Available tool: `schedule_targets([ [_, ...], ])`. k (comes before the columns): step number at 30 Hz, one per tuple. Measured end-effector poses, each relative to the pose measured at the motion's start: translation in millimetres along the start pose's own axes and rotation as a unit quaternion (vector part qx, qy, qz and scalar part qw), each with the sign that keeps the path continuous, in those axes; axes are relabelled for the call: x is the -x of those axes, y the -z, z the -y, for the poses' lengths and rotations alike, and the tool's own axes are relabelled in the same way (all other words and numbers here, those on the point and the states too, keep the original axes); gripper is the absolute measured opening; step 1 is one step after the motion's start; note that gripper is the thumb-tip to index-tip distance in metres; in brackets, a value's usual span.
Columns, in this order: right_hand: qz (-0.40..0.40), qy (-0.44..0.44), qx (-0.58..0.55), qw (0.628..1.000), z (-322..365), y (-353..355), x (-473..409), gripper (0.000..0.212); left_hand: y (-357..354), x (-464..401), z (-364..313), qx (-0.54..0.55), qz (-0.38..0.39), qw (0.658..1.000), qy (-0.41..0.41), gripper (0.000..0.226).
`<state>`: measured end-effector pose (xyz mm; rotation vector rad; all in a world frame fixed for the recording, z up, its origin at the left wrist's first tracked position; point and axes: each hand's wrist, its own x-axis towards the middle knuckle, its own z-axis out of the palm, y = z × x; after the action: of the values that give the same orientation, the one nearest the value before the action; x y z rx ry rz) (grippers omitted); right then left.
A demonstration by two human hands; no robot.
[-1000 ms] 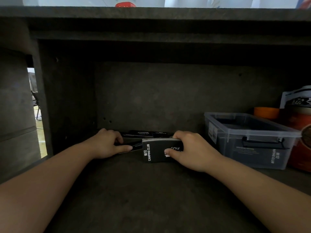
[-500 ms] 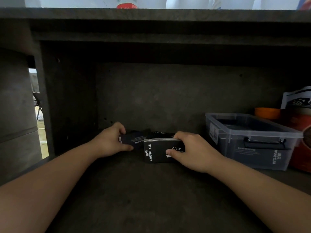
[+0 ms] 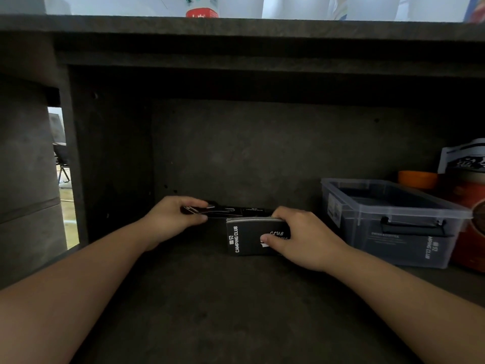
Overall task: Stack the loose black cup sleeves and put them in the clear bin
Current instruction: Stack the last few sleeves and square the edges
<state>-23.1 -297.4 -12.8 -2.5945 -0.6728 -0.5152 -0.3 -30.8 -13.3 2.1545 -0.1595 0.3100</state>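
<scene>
gathering is under way on the shelf (image 3: 236, 311). the right hand (image 3: 301, 237) grips the stack of black sleeves (image 3: 249, 240) upright, thumb on its printed face. the left hand (image 3: 174, 219) pinches a loose sleeve (image 3: 210, 210) lying just behind that stack. next, i judge, it joins the stack; the clear bin (image 3: 393, 222) waits right of the right fingers.

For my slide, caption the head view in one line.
Right hand holds stacked black cup sleeves upright; left hand pinches a loose sleeve; clear bin waits.
</scene>
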Motion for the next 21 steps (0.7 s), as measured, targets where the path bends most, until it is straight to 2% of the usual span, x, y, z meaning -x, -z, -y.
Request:
schedule_targets([
  [2,-0.002,0.000,0.002,1.000,0,-1,0,0.029,-4,0,0,0.003,0.030,0.999,0.020,0.029],
  [4,-0.005,-0.002,0.003,1.000,0,-1,0,0.034,-7,0,-2,0.016,0.004,1.000,-0.014,0.023],
  [6,-0.004,-0.018,-0.017,1.000,0,-2,1,0.050,-8,0,-5,0.068,-0.015,0.996,-0.055,0.041],
  [8,-0.008,-0.034,-0.050,0.998,2,-3,3,0.074,-9,3,-8,0.135,0.015,0.990,-0.040,0.056],
  [11,-0.024,-0.043,-0.074,0.996,3,-7,4,0.091,-20,10,-19,0.209,0.070,0.975,0.002,0.026],
  [13,-0.025,-0.052,-0.080,0.995,5,-9,3,0.090,-35,15,-29,0.257,0.085,0.962,0.032,0.043],
  [16,-0.062,-0.069,-0.084,0.992,10,-15,1,0.077,-54,20,-40,0.124,0.035,0.991,0.019,0.053],
  [18,-0.098,-0.068,-0.095,0.988,14,-18,0,0.066,-60,16,-36,0.014,-0.024,1.000,0.011,0.051],
  [19,-0.104,-0.063,-0.103,0.987,14,-20,-1,0.060,-61,14,-34,-0.003,-0.051,0.999,0.016,0.045],
  [21,-0.092,-0.045,-0.112,0.988,17,-20,-1,0.046,-63,14,-33,0.038,-0.098,0.994,-0.004,0.029],
])
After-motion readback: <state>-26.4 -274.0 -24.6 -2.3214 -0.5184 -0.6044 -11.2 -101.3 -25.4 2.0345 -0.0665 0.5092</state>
